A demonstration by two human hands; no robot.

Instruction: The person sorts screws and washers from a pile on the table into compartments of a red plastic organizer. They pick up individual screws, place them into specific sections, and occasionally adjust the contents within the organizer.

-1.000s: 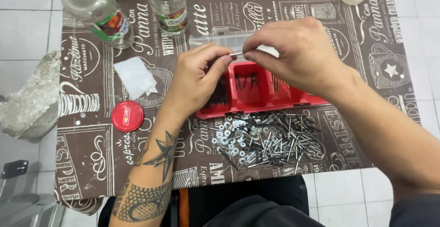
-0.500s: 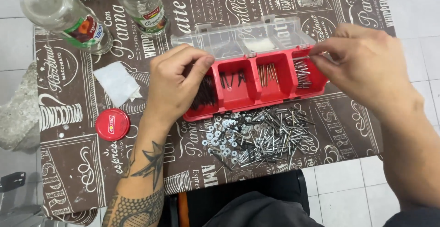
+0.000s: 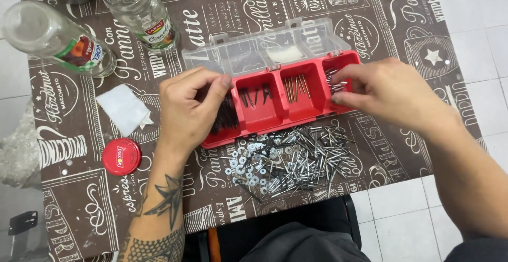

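A red organiser tray (image 3: 275, 115) with several compartments and a clear hinged lid (image 3: 264, 47) folded back lies on a brown printed tablecloth. My left hand (image 3: 188, 108) rests on the tray's left end, fingers curled over the leftmost compartment of dark screws. My right hand (image 3: 386, 92) reaches into the rightmost compartment, fingertips pinched among silver screws (image 3: 336, 82); whether they hold one I cannot tell. The middle compartments hold dark screws and copper-coloured nails (image 3: 296, 86). A loose pile of silver screws, nails and washers (image 3: 288, 161) lies just in front of the tray.
Two clear glass containers stand at the back left: a bottle lying tilted (image 3: 53, 37) and a jar (image 3: 137, 10). A red round lid (image 3: 120, 156) and a white paper square (image 3: 123, 108) lie to the left. The table's front edge is near the pile.
My right hand moved from the middle of the tray, where both hands met, out to the rightmost compartment. My left hand settled on the tray's left end. The view shifted down.
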